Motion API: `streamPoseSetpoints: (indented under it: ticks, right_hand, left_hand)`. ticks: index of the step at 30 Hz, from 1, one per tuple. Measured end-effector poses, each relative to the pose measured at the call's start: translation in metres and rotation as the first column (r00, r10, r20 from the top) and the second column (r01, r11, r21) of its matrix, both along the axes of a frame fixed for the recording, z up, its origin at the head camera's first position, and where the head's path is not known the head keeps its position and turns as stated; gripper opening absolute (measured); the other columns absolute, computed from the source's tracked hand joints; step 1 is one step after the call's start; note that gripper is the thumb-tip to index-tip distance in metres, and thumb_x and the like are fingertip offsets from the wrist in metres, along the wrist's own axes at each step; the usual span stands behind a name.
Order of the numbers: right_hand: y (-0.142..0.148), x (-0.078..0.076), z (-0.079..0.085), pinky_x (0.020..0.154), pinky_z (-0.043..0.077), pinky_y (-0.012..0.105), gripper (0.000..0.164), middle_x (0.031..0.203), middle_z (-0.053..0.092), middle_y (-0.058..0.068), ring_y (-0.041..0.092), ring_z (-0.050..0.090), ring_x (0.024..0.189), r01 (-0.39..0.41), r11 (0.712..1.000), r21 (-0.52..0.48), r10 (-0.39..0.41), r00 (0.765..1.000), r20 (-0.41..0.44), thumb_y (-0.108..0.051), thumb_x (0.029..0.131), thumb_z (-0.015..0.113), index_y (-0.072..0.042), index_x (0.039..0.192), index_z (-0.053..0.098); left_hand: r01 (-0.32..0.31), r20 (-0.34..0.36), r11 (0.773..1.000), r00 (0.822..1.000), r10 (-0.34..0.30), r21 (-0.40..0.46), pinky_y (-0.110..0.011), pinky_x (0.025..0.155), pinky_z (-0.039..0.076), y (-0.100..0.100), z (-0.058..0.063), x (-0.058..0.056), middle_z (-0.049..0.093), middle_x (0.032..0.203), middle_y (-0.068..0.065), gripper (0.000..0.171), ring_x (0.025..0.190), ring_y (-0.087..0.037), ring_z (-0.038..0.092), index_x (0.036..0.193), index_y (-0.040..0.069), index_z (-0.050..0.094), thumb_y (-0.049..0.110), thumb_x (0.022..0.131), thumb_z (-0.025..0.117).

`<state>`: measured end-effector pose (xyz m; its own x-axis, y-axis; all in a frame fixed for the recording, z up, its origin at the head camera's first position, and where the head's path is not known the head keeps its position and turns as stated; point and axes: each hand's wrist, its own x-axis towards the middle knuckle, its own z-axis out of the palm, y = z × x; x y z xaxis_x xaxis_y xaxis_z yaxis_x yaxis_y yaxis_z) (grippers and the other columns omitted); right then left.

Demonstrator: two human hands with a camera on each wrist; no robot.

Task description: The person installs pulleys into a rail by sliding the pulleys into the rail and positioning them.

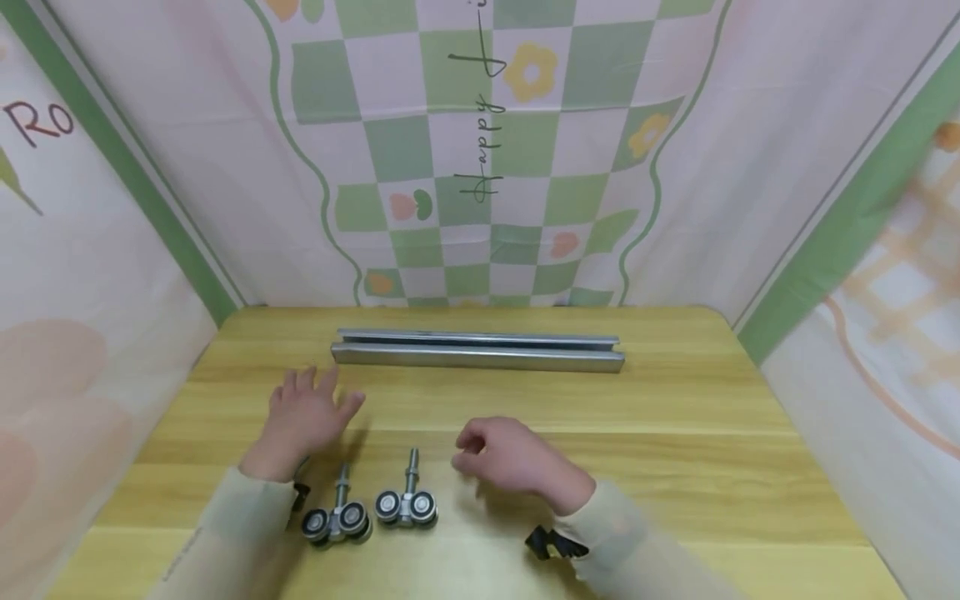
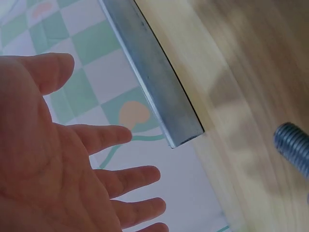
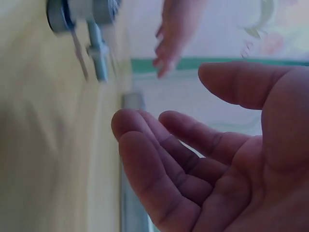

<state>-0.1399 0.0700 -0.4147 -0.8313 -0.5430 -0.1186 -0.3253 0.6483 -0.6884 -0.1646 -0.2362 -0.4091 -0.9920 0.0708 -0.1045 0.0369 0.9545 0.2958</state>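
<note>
At left, above the wooden table [image 1: 675, 433], the left hand [image 1: 303, 417], fingers spread, nothing held. Next, on the table near that hand, the left roller [image 1: 338, 518]: silvery metal, dark-rimmed wheels, a threaded bolt [image 1: 342, 487]. Just beside it, the right roller [image 1: 407, 507], alike in look. Farther back, crosswise on the table, a straight grey rail [image 1: 477, 357] with a dark groove along its length. Then the right hand [image 1: 510, 454], near the right roller without contact, fingers loosely bent, empty.

Only in the left wrist view: the left hand's palm, and coarse bolt threads up close. Only in the right wrist view: the right hand's palm, in front of a blurred roller.
</note>
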Motion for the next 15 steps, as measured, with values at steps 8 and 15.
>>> streamPoseSetpoints:
  ticks: [8, 15]
  right_hand:
    - [-0.033, 0.008, -0.008, 0.081, 0.051, 0.036, 0.041, 0.093, 0.067, -0.003, 0.012, 0.061, 0.083, -0.024, 0.996, 0.091, 0.021, 0.999, 0.033, -0.035, 0.09, 0.072, -0.003, 0.115, 0.069]
    - [-0.054, 0.008, -0.02, 0.082, 0.052, 0.038, 0.058, 0.097, 0.069, 0.002, 0.016, 0.063, 0.085, -0.012, 0.995, 0.104, 0.004, 0.997, 0.081, -0.038, 0.089, 0.074, 0.0, 0.13, 0.059]
  left_hand:
    - [0.0, 0.017, 1.0, 1.0, 0.0, 0.009, -0.071, 0.108, 0.003, 0.003, -0.005, -0.001, 0.014, 0.154, -0.038, 0.092, 0.139, -0.06, 0.003, 0.155, -0.001, 0.027, 0.072, 0.098, 0.024]
    - [-0.012, 0.02, 1.0, 1.0, 0.012, 0.0, -0.07, 0.108, 0.002, 0.002, -0.009, 0.0, 0.015, 0.155, -0.038, 0.094, 0.139, -0.06, 0.002, 0.155, 0.0, 0.027, 0.074, 0.097, 0.023]
